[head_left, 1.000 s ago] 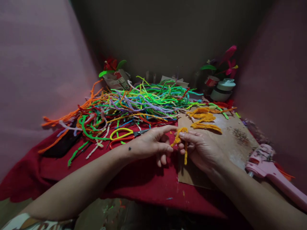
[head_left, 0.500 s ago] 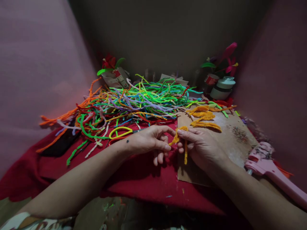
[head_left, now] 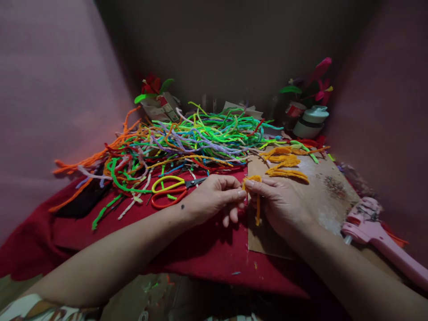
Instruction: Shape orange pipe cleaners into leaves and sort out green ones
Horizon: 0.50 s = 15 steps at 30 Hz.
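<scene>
My left hand (head_left: pixel 214 196) and my right hand (head_left: pixel 281 203) meet over the red cloth (head_left: pixel 100 232), both pinching one orange pipe cleaner (head_left: pixel 257 209). It is bent into a small loop at the top between my fingertips, and its tail hangs down past my right fingers. Just left of my left hand lie scissors (head_left: pixel 167 189) with yellow and red handles. Several more orange pipe cleaner pieces (head_left: pixel 284 162) lie on the cardboard sheet (head_left: pixel 321 196) beyond my right hand.
A big tangled heap of pipe cleaners (head_left: pixel 187 142) in many colours covers the back of the table. A pink glue gun (head_left: pixel 377 236) lies at the right edge. A white jar (head_left: pixel 309 122) and pipe-cleaner flowers (head_left: pixel 317 80) stand at the back right, more flowers (head_left: pixel 152 89) at the back left.
My left fingers have closed in from a looser pinch onto the loop, pressing it against my right fingertips. The loop looks smaller and tighter. Both hands stayed in about the same place.
</scene>
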Each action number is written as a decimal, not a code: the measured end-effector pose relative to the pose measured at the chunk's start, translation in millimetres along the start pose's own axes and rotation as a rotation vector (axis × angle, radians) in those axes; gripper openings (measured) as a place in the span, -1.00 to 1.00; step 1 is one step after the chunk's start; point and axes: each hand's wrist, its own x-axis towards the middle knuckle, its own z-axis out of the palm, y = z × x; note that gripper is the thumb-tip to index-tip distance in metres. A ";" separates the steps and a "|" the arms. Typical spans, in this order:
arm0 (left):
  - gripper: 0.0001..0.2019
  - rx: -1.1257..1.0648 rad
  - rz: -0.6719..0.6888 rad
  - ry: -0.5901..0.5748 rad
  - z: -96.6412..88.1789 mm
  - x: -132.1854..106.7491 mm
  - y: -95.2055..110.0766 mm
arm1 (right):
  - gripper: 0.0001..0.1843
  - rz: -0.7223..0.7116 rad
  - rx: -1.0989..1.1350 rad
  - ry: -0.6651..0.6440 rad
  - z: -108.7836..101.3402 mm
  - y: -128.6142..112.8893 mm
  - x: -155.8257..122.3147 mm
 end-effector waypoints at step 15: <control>-0.90 0.203 0.101 0.316 -3.9 -3.5 12.5 | -0.80 0.148 -0.053 -0.041 3.2 -5.3 -10.8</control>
